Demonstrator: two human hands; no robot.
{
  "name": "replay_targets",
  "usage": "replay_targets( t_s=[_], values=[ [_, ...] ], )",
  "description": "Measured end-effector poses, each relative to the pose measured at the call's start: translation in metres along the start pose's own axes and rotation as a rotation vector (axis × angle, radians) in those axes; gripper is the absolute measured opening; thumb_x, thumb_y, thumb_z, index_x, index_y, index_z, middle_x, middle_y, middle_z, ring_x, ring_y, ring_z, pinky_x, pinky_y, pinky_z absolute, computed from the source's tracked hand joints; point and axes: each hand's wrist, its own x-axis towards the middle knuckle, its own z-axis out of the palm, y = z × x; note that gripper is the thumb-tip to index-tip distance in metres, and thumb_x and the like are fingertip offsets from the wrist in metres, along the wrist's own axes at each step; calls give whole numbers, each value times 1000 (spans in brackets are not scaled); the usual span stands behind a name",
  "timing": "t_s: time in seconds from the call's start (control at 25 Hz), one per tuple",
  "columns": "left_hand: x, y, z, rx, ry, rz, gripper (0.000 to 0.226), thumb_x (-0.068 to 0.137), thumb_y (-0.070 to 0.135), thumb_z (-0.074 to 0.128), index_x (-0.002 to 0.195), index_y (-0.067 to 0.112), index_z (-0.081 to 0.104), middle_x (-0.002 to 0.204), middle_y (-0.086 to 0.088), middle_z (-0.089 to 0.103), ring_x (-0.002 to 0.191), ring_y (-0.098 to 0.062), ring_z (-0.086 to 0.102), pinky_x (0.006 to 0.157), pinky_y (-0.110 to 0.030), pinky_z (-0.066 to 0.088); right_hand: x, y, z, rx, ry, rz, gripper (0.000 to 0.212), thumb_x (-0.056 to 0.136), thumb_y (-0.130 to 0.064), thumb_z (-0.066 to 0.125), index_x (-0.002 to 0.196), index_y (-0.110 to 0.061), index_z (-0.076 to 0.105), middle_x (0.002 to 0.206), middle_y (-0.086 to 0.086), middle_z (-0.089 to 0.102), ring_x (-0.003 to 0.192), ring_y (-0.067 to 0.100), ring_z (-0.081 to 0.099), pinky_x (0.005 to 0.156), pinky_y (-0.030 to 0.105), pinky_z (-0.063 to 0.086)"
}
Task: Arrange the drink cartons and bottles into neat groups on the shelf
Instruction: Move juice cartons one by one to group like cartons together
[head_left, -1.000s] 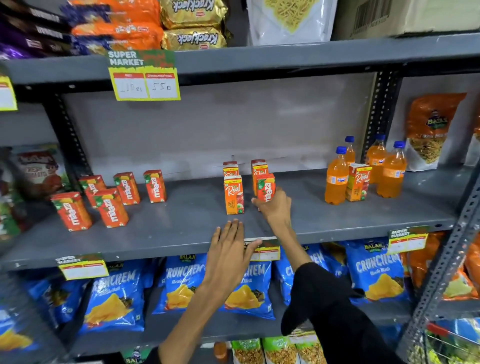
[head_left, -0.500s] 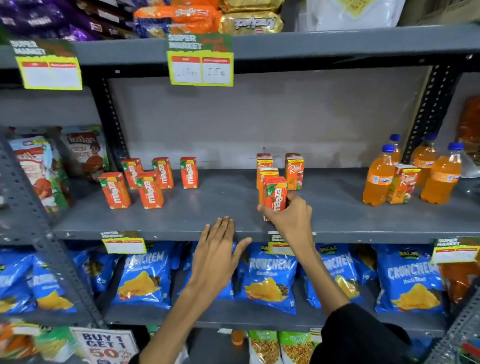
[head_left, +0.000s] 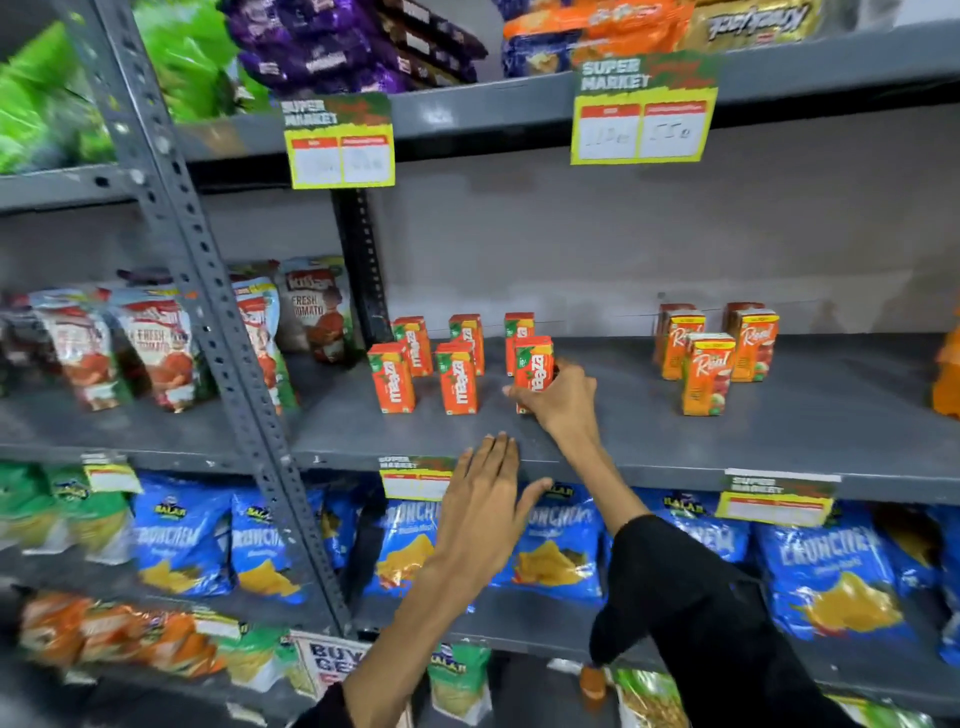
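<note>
On the grey middle shelf (head_left: 675, 441) stand several orange-red Maaza cartons (head_left: 392, 376) in two rows at the left. My right hand (head_left: 563, 400) is shut on one more Maaza carton (head_left: 534, 364), upright at the right end of the front row, in front of another carton. My left hand (head_left: 483, 512) hovers open and flat before the shelf's front edge, holding nothing. To the right stand three orange Real cartons (head_left: 706, 374). An orange bottle (head_left: 948, 374) shows only at the frame's right edge.
Tomato ketchup pouches (head_left: 156, 348) fill the bay to the left, past a perforated grey upright (head_left: 218, 338). Blue Crunchem snack bags (head_left: 561, 545) line the shelf below. Price tags (head_left: 641, 111) hang from the upper shelf edge. Bare shelf lies between the Maaza and Real groups.
My right hand carried the Maaza carton leftward from the Real cartons to the Maaza group. The view swung left. My left hand stayed open near the shelf edge.
</note>
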Motion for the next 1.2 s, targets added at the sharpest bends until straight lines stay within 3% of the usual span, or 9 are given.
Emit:
replay_targets(
  t_s=[0.2,0.4,0.6,0.76,0.88,1.04,1.08,1.2],
  values=[
    [1,-3,5,-22,31,0,75,100,60,24,139,3,55,142,-14,60,135,-27,53,115,-46,40,8,8,19,-22,15,75,52,68,-33,89,106,-5,68,102,11,74,93,24,71,77,30,56],
    [0,-3,9,-17,41,-4,77,100,61,21,143,4,51,148,-13,55,140,-26,48,120,-44,33,8,8,22,-24,23,81,63,68,-35,88,116,-6,61,109,10,72,97,24,71,81,33,57],
    [-1,6,11,-66,71,-23,80,99,61,19,146,3,46,153,-15,48,145,-28,40,123,-46,26,-8,12,-1,35,13,75,96,62,-47,89,138,-9,45,116,11,69,107,22,66,89,37,57],
    [2,41,17,-138,59,21,79,98,61,18,147,4,44,156,-14,44,147,-27,36,124,-46,24,-40,40,-69,40,243,-39,62,78,-52,75,124,-14,59,107,1,70,102,14,66,89,35,57],
    [12,96,20,-172,63,76,82,98,63,17,145,4,47,153,-13,48,144,-27,42,123,-45,27,-41,70,-145,7,339,-56,39,87,-43,69,111,-13,67,94,1,74,89,12,71,83,34,59],
    [28,175,25,-200,36,135,94,95,69,2,146,4,46,153,-13,49,143,-27,43,122,-45,26,-30,106,-242,-49,437,-41,19,91,-23,67,101,-7,69,85,4,72,78,13,68,69,6,50],
    [32,195,27,-203,36,146,91,96,68,6,145,4,47,152,-13,50,143,-27,44,121,-45,27,-24,119,-266,-64,472,-27,17,91,-20,66,101,-7,68,85,5,71,77,14,67,71,10,51],
    [46,250,35,-204,30,176,78,98,62,23,141,3,52,148,-13,55,138,-27,50,117,-48,33,0,164,-333,-120,610,25,19,89,-12,60,106,-3,62,96,15,70,88,29,67,84,40,53]
  ],
)
